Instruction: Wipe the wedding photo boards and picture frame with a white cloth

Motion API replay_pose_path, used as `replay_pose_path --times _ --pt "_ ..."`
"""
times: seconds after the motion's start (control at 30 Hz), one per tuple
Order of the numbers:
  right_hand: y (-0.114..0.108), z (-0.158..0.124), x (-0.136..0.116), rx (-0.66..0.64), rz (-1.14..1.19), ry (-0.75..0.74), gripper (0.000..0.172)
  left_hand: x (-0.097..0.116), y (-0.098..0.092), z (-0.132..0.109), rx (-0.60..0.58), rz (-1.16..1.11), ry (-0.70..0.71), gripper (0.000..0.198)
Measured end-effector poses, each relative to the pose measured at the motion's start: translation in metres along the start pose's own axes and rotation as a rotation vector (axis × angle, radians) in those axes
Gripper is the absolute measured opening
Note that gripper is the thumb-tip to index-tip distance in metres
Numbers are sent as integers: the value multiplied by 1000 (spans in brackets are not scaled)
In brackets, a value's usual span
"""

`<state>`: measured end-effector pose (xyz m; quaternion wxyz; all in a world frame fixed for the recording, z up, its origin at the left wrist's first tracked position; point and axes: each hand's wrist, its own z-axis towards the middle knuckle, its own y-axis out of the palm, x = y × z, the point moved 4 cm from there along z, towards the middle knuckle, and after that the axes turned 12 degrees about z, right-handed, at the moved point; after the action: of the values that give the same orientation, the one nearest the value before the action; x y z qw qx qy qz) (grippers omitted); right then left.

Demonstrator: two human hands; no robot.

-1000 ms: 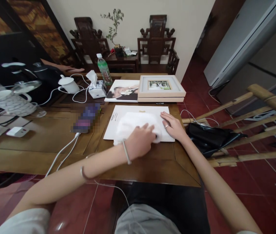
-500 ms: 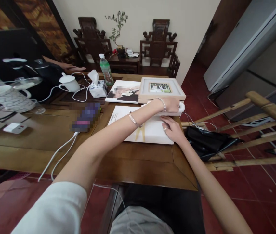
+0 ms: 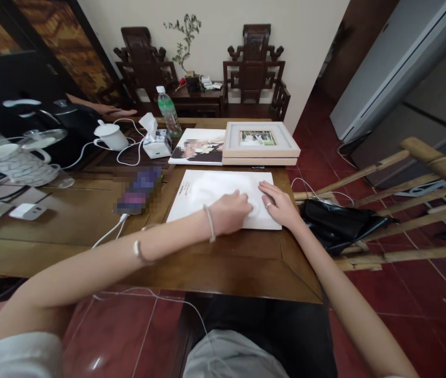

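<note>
White panel lies flat on the wooden table, near the stacked frames. Our left hand curls closed around a white cloth on it; our right hand rests, fingers extended, on its right side.

I get soft, fairly dim indoor light, with glare on the red floor at lower left. The white board looks washed out, the left hand slightly blurred, the phone pixelated; edges stretch and lean.
</note>
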<state>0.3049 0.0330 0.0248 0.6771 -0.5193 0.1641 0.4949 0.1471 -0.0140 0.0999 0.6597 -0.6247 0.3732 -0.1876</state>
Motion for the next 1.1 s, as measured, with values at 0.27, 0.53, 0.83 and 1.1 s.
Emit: replay_pose_path --times 0.27,0.53,0.83,1.1 --pt "-1 0 -1 -4 -17 6 41 36 -5 -40 -66 27 109 22" --pt "-2 -1 -1 -6 -11 5 41 -38 14 39 -124 0 -25 32" --pt "-1 0 1 5 -5 6 40 -3 7 11 -90 94 36 33" --pt "-1 0 0 -5 -16 -6 40 48 0 -51 -81 74 113 27"
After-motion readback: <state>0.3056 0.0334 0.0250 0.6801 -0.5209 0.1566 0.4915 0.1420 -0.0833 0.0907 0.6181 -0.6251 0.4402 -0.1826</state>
